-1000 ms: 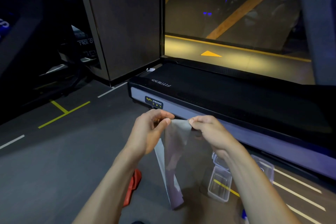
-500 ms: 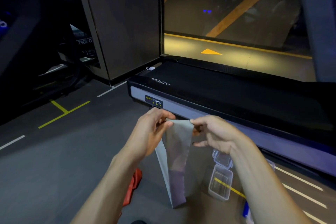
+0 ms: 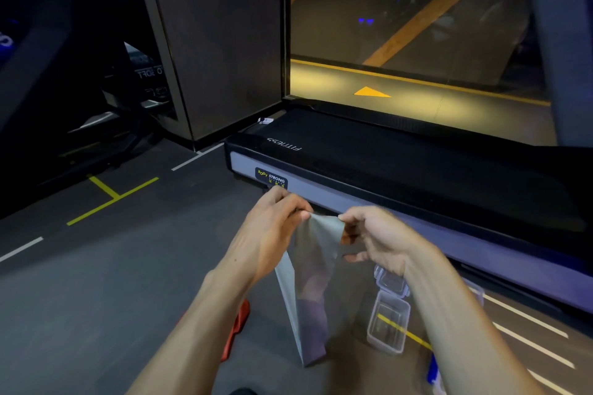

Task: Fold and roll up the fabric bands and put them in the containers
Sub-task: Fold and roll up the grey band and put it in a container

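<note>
Now grey band (image 3: 313,282) hangs lengthwise straight down, top corners pinched by left hand (image 3: 272,234) and right hand (image 3: 375,240); open container (image 3: 388,324) on floor below right hand, nearer.

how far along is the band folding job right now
Early on. Nothing looks packed: the clear container on the floor appears empty. In hand: left hand and right hand pinch the top of the grey band, which hangs doubled, not rolled. Left: rolling it, boxing it, then the red band on the floor.
</note>
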### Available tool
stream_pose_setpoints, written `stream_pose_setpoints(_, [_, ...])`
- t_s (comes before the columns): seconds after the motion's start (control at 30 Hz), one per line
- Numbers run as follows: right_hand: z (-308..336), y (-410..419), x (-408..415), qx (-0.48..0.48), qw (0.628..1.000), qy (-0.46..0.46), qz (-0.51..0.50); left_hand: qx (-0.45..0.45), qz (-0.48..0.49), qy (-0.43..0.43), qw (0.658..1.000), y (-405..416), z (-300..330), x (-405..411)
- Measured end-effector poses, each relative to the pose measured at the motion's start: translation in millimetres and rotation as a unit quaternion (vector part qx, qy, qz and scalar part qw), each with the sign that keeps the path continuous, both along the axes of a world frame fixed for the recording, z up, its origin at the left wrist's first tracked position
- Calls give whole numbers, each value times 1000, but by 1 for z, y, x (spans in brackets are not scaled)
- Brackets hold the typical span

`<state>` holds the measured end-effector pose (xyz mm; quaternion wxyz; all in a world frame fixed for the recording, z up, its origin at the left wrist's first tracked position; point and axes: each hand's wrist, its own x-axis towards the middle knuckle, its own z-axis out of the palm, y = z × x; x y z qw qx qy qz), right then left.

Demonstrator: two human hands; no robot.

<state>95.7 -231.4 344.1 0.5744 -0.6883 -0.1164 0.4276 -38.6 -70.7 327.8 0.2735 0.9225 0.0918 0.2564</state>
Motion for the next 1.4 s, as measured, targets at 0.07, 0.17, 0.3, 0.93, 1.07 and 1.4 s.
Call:
stream_pose_setpoints(0.07, [-1,1,0,-4,1000,-18,-4,16,-5,-5,1000,1,0,2])
stream_pose_setpoints(0.17, [-3,2,-1,-14,998,-56,-7,28,-9,-9,1000,2,1,3])
stream_pose_setpoints(0.3, [-6,3,-2,-9,989,-144,-21,32,-15,-20,999,4,2,2])
stream_pose_setpoints(0.93, [1,2,-10,74,962,-239,105,28,-40,-61,997,6,-1,-2])
stream_pose_setpoints(1.07, [0,0,-7,82,970,-207,98,23,-47,-61,997,7,0,-2])
stream_pose_setpoints(1.4, [5,-1,-6,103,991,-62,56,25,-40,-74,996,7,2,-6])
